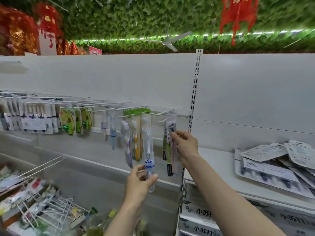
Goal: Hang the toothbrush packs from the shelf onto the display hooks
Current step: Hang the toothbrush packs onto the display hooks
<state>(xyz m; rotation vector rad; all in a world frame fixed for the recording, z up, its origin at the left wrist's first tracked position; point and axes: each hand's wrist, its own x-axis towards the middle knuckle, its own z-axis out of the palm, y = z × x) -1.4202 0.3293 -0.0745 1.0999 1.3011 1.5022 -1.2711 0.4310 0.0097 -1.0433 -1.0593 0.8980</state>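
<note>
My left hand (139,183) grips the lower end of a clear toothbrush pack (148,150) with a blue label, held upright below the green-topped packs (136,114) on a white display hook (154,113). My right hand (185,143) pinches a pack with a dark brush head (170,123) whose top sits at the rightmost hook (167,111). More packs hang on hooks along the rail to the left (34,116). A pile of flat toothbrush packs (276,160) lies on the white shelf (219,160) at the right.
A slotted white upright (195,92) divides the hook panel from the shelf bay. Wire baskets with mixed goods (42,206) stand at lower left. Printed cartons (201,217) sit under the shelf. Green foliage and red decorations hang overhead.
</note>
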